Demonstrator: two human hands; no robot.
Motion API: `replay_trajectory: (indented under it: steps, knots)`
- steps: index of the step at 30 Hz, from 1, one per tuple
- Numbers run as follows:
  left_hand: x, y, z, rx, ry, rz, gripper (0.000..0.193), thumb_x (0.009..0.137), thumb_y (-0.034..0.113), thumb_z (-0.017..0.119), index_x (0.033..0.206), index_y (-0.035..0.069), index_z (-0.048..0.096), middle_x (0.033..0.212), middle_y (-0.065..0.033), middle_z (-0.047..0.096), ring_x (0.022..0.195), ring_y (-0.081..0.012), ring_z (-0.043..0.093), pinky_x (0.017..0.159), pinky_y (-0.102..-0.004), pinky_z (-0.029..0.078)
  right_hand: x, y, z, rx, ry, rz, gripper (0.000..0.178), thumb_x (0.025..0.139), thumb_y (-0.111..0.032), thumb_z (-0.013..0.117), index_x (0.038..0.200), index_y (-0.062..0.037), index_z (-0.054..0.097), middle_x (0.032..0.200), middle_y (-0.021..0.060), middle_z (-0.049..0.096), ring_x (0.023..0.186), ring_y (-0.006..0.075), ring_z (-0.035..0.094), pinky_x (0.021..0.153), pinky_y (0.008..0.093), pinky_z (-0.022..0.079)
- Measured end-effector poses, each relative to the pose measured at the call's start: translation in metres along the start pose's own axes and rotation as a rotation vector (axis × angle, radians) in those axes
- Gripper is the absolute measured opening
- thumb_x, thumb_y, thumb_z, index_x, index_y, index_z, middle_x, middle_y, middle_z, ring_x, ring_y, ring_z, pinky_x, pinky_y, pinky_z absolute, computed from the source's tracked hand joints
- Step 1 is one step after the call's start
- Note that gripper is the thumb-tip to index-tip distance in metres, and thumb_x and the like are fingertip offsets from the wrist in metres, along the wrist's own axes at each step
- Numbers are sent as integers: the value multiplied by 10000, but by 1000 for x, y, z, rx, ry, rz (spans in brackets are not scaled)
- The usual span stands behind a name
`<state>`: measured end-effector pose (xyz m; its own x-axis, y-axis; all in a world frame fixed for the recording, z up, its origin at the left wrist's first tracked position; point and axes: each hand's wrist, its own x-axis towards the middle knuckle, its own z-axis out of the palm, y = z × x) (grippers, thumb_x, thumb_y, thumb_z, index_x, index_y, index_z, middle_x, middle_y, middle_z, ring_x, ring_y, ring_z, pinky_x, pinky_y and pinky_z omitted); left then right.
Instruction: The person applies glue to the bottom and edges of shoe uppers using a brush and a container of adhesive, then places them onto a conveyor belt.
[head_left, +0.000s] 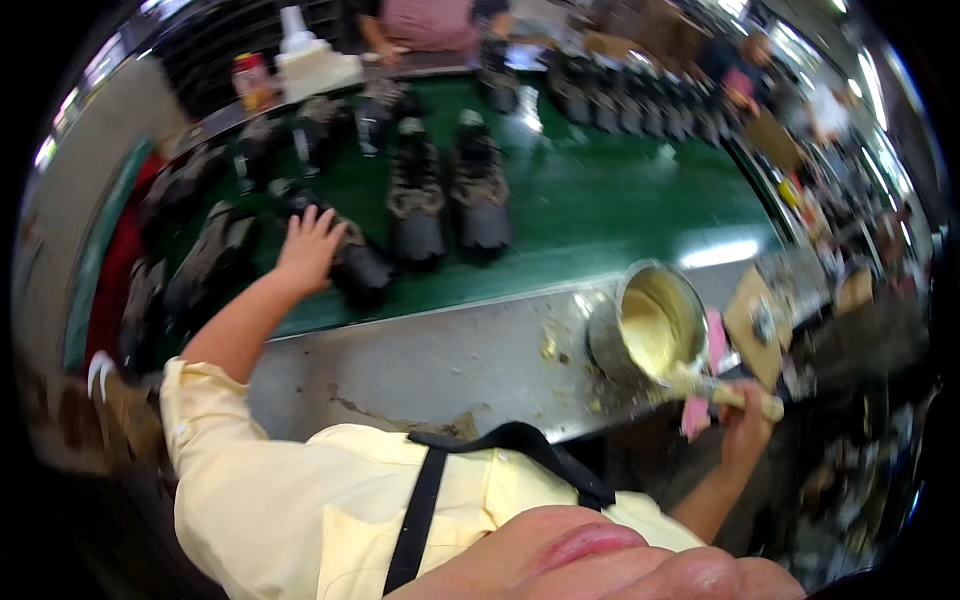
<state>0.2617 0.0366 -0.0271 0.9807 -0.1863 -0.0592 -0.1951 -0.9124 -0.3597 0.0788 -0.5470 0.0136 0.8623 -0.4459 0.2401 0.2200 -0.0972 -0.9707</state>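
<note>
A dark shoe [364, 268] on the green tabletop [600, 215] is touched by the left hand [310, 245], fingers spread; a stained metal ledge [400, 365] is seen nearer, a co-worker [430, 25] beyond. Beside a metal pot [608, 340], a brush [708, 389] is gripped by the right hand [745, 415].

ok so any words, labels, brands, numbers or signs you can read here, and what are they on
No text can be read anywhere.
Red container: too small and blurred to read.
Shoe under the left hand: no legible marking.
Brush in the right hand, metal pot: none legible.
</note>
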Motion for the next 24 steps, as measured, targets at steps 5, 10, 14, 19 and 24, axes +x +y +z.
replay_trajectory:
  steps: [5, 10, 14, 19, 24]
  knots:
    - [32, -42, 50, 174, 193, 443, 647, 703, 144, 611, 1300, 96, 369, 1294, -113, 428, 1272, -280, 324, 1097, -480, 106, 4, -5, 40, 76, 40, 32, 231, 900, -203, 528, 909, 20, 587, 732, 110, 616, 517, 122, 546, 430, 226, 432]
    - [34, -22, 35, 119, -18, 373, 696, 650, 122, 659, 1284, 71, 378, 1212, -123, 470, 1156, -283, 424, 1030, -443, 258, -6, 1, 19, 149, 40, 71, 247, 898, -218, 532, 869, 17, 601, 676, 115, 590, 485, 103, 503, 385, 199, 379]
    - [61, -85, 118, 22, 291, 258, 847, 640, 263, 714, 1356, 100, 293, 1300, -116, 414, 1209, -281, 382, 1015, -475, 256, -15, 6, -8, 73, 49, 93, 299, 897, -276, 533, 912, 13, 606, 815, 114, 643, 646, 114, 605, 551, 219, 500]
    - [11, -85, 45, -384, 366, -254, 778, 679, 479, 698, 1252, 20, 439, 1228, -167, 496, 1123, -311, 476, 933, -435, 368, -10, 0, 5, 135, 101, 44, 272, 873, -248, 583, 888, 20, 626, 764, 100, 643, 598, 107, 592, 513, 211, 477]
    - [-50, -106, 54, -1632, 590, -360, 731, 812, 548, 516, 1253, -29, 435, 1267, -164, 464, 1139, -296, 454, 955, -402, 359, 7, 7, 27, 105, -11, 36, 220, 845, -213, 622, 898, -1, 650, 756, 90, 651, 631, 115, 612, 555, 226, 502]
